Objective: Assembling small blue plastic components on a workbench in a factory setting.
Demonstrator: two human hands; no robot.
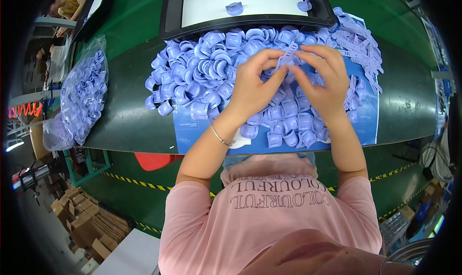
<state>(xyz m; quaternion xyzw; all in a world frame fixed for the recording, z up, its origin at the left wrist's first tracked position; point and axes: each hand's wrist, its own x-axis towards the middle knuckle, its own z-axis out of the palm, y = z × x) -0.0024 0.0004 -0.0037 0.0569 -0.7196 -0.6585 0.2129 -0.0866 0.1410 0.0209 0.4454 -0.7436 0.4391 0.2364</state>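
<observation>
Lilac plastic piece (288,58) is held above the pile (202,68), left hand (257,80) and right hand (326,78) both in a fingertip grip. Probably light, stiffish, kinda slick; I'd pinch the edges.

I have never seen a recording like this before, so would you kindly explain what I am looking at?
There is no machine: these are a person's bare left hand and right hand. The single picture comes from a wide fisheye camera worn on the head, looking down, so straight edges bend. On the dark green table lies a heap of curved lavender plastic pieces, partly over a blue printed sheet. Flat, slotted lavender plastic strips lie at the right, a clear plastic bag of lavender pieces at the left, and a black-rimmed tray with a white base beyond. Both hands' fingertips hold a small lavender plastic part, partly hidden.
</observation>
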